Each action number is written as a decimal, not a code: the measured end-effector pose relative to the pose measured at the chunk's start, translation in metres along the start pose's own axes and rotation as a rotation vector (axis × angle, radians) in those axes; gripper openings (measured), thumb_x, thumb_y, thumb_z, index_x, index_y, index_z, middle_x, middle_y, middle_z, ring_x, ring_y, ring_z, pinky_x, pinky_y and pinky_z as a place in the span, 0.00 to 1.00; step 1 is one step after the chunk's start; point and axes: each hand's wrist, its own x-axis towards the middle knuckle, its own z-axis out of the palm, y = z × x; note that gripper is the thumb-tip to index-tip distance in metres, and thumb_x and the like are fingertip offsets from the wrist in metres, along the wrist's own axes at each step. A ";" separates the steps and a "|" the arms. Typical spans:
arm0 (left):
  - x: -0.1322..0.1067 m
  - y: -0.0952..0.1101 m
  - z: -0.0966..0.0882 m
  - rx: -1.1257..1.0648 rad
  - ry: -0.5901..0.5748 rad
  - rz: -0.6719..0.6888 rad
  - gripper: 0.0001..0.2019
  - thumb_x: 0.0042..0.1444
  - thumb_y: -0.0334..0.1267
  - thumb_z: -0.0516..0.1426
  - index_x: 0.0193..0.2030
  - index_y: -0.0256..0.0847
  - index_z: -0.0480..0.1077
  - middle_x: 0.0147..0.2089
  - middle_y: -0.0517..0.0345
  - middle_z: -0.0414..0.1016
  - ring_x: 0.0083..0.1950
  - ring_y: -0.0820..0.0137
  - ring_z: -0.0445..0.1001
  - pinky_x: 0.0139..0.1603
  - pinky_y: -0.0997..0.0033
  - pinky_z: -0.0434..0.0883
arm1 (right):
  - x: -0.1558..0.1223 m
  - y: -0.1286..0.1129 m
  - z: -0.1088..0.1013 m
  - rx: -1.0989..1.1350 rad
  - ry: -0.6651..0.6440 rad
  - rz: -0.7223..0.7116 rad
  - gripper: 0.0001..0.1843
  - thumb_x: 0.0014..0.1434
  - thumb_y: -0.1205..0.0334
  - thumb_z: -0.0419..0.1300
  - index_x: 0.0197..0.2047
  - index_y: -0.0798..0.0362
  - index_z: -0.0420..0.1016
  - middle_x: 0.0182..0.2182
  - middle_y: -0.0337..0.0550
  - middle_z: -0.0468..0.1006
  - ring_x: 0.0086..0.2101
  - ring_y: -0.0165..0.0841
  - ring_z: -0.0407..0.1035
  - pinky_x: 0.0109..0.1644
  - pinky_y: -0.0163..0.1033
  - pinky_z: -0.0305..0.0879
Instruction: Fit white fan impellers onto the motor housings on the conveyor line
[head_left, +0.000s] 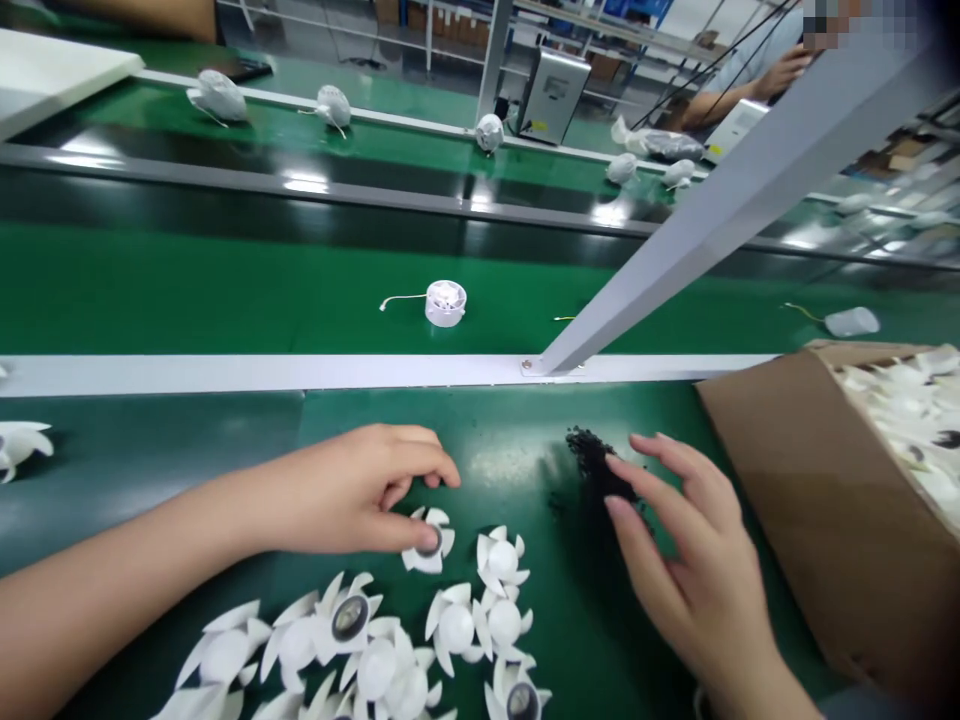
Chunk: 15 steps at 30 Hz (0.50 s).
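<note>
Obs., 1 frame, head view. My left hand (352,490) lies over the green belt (525,420), half-curled, with the thumb pad (429,538) down on the dark centre of a white plastic petal-shaped part (430,562) and the other fingers bent just above it. Contact is clear, but whether I have it pinched I cannot tell from this angle.

Handling note: such a part looks best taken at its hub, thumb on top and a finger beneath, since the thin petals could flex or catch on their neighbours.

Position: that part sits directly under my left thumb. At least 8 similar parts (456,622) lie in a loose cluster just below that hand and toward my right hand (694,545) — some dome up, at least 2 showing a dark disc (350,618).

The right hand is released, fingers spread, tips just beside a scatter of black granules (592,465). To its right stands a cardboard box (810,510) filled with white parts. Ahead of both hands runs a white rail (262,375), and beyond it lies a round white wired fitting (445,302)
</note>
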 end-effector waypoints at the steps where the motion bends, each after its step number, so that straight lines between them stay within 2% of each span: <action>1: 0.001 -0.001 0.000 -0.010 0.021 -0.009 0.15 0.57 0.45 0.62 0.50 0.45 0.74 0.40 0.58 0.71 0.28 0.76 0.65 0.28 0.76 0.62 | -0.014 -0.002 0.004 -0.054 -0.009 0.009 0.21 0.65 0.61 0.57 0.61 0.48 0.68 0.62 0.55 0.63 0.63 0.55 0.56 0.63 0.67 0.56; 4: 0.005 -0.004 0.000 -0.022 0.069 -0.030 0.13 0.59 0.44 0.60 0.48 0.43 0.74 0.40 0.58 0.70 0.28 0.77 0.65 0.28 0.77 0.64 | -0.047 -0.006 0.016 -0.212 -0.109 0.058 0.29 0.65 0.54 0.56 0.68 0.48 0.59 0.69 0.59 0.51 0.67 0.66 0.42 0.60 0.79 0.49; 6: 0.006 -0.004 0.001 -0.011 0.083 -0.023 0.12 0.59 0.43 0.59 0.48 0.43 0.74 0.39 0.58 0.70 0.28 0.77 0.65 0.27 0.77 0.64 | -0.056 -0.010 0.022 -0.251 -0.189 0.065 0.35 0.65 0.49 0.54 0.72 0.48 0.53 0.71 0.59 0.47 0.67 0.68 0.38 0.58 0.82 0.47; 10: 0.007 -0.003 0.002 0.016 0.108 0.004 0.12 0.59 0.42 0.59 0.48 0.42 0.74 0.38 0.58 0.70 0.28 0.77 0.65 0.26 0.78 0.64 | -0.056 -0.014 0.025 -0.262 -0.267 0.000 0.39 0.65 0.44 0.53 0.74 0.47 0.47 0.72 0.58 0.42 0.68 0.68 0.35 0.58 0.81 0.48; 15: 0.007 -0.007 0.005 0.051 0.128 0.060 0.12 0.59 0.42 0.59 0.47 0.41 0.74 0.34 0.59 0.69 0.27 0.78 0.65 0.25 0.80 0.64 | -0.053 -0.019 0.024 -0.322 -0.271 0.074 0.44 0.67 0.43 0.50 0.76 0.52 0.35 0.72 0.59 0.38 0.69 0.65 0.31 0.62 0.78 0.47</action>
